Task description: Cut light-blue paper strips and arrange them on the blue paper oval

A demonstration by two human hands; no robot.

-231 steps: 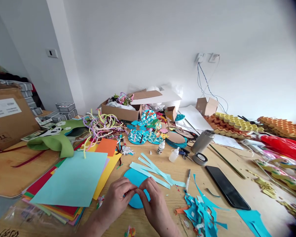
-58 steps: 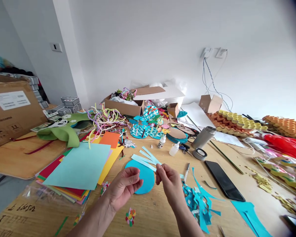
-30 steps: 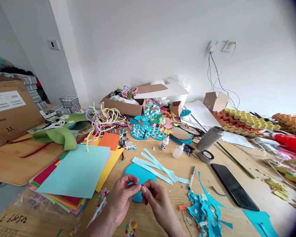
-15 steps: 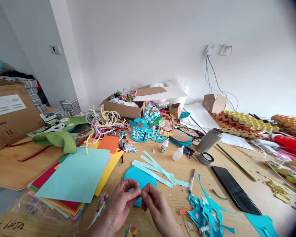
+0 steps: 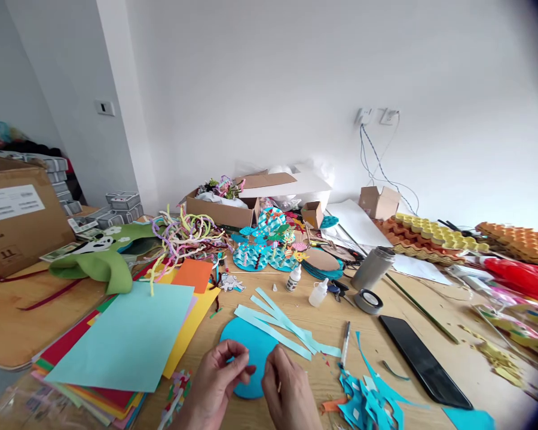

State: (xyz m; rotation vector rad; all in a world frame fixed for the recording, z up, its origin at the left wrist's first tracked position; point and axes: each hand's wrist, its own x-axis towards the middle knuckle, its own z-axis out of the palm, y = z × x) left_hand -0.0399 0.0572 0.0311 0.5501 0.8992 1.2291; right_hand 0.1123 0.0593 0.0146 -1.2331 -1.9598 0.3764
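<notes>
Low in the middle, my left hand (image 5: 219,379) has its thumb and fingertips pinched together over the left edge of a blue disc (image 5: 246,332); whatever sits between them is too small to name. To its right, my right hand (image 5: 289,388) is curled with fingers closed near the disc's right edge, and its fingertips are partly hidden. A gap parts the two hands. Pale blue paper strips (image 5: 273,327) lie crossed over the disc's upper right edge. Two small white bottles, one a glue bottle (image 5: 318,292) and one a labelled bottle (image 5: 293,278), stand beyond the strips.
Coloured paper sheets (image 5: 125,334) are stacked at left. On the right lie a pen (image 5: 345,344), blue paper scraps (image 5: 372,400) and a black phone (image 5: 424,358). Farther back are a tape roll (image 5: 368,301), a metal flask (image 5: 373,269), pipe cleaners (image 5: 192,236) and an open cardboard box (image 5: 224,210).
My hands, touching at the fingertips before, have moved apart. My right hand has turned more knuckles-up. The view has shifted, so the table sits lower in the picture.
</notes>
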